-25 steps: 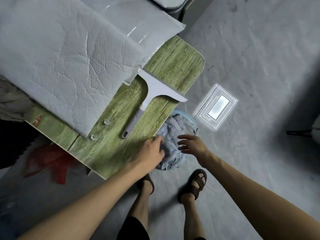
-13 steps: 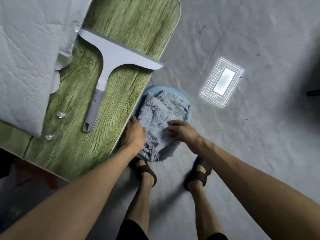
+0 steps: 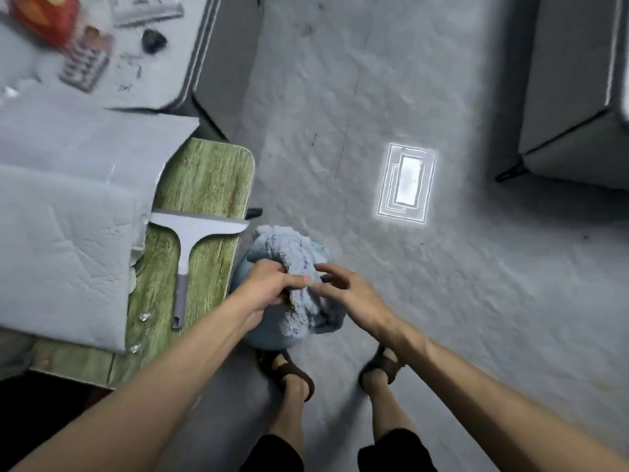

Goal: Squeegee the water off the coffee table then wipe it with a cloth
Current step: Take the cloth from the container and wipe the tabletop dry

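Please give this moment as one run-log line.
step: cloth pickup | left hand: grips cloth | right hand: at cloth, grip unclear | squeegee: lies on table

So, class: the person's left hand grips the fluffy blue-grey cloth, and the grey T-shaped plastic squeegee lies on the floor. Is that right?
Not quite. The head view shows the grey T-shaped plastic squeegee lying on the green wood-grain coffee table, not on the floor. The left hand does grip the fluffy blue-grey cloth.

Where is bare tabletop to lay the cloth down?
Widest bare wood: far corner of the coffee table, beyond the squeegee blade. A narrow strip lies between handle and near edge. Tight between handle and white sheet, with droplets.
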